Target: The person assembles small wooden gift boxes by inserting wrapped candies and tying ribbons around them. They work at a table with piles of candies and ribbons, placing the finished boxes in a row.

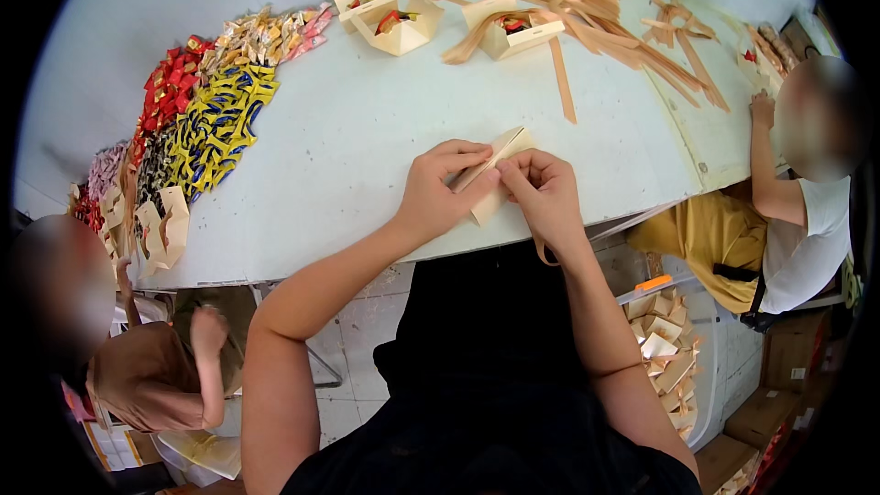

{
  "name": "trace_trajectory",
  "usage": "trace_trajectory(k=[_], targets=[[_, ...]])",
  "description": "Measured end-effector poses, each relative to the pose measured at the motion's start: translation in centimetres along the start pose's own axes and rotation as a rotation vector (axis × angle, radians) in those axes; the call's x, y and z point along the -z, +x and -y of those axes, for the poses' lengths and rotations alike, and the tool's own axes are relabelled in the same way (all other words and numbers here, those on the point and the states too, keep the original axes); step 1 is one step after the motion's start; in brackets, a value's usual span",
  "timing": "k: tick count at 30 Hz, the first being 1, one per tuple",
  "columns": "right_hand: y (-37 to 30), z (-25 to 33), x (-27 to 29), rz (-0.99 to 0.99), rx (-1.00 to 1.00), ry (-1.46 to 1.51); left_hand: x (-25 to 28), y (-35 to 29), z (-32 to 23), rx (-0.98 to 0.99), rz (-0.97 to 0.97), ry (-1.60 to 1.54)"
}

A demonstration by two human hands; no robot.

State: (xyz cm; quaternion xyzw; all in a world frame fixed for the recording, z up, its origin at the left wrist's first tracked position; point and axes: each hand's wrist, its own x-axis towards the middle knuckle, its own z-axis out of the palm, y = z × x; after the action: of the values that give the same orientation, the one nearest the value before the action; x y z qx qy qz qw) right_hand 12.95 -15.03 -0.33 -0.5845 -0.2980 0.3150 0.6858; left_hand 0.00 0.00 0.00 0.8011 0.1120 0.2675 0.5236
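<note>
At the near edge of the white table, a small cream paper gift box (489, 209) is held closed between my two hands, tilted. My left hand (436, 191) grips its left side, thumb and fingers pressed along the top edge. Thumb and fingertips of my right hand (548, 191) are pinched together against the box's top. A tan ribbon (543, 252) hangs below that hand in a loop. What exactly lies in the pinch is hidden by the fingers.
Filled open boxes (403, 32) and a heap of tan ribbons (596, 14) lie at the table's far side. Wrapped sweets (220, 119) are piled on the left. Co-workers sit left and right. A clear bin (704, 371) of finished boxes stands below, right.
</note>
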Motion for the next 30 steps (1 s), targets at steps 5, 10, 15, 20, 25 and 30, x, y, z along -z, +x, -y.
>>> trace_trajectory(k=[5, 10, 15, 20, 25, 30], targets=[[0.7, 0.2, 0.9, 0.125, -0.031, -0.054, 0.6, 1.0, 0.8, -0.038, 0.009, -0.079], [0.0, 2.3, 0.3, 0.031, -0.019, -0.311, -1.1, 0.6, 0.4, -0.06, -0.098, -0.059], [-0.1, 4.6, -1.0, -0.096, 0.043, -0.812, 0.3, 0.8, 2.7, 0.113, -0.155, -0.201], [0.6, 4.2, -0.5, -0.087, -0.012, -0.83, 7.5, 2.2, 3.5, 0.256, -0.632, -0.349], [0.2, 2.7, -0.9, -0.161, 0.014, -0.677, 9.7, -0.4, 5.6, 0.024, -0.78, 0.289], [-0.1, 1.7, -0.9, -0.175, 0.045, -0.642, 1.6, -3.0, 0.0, 0.125, -0.167, 0.38]])
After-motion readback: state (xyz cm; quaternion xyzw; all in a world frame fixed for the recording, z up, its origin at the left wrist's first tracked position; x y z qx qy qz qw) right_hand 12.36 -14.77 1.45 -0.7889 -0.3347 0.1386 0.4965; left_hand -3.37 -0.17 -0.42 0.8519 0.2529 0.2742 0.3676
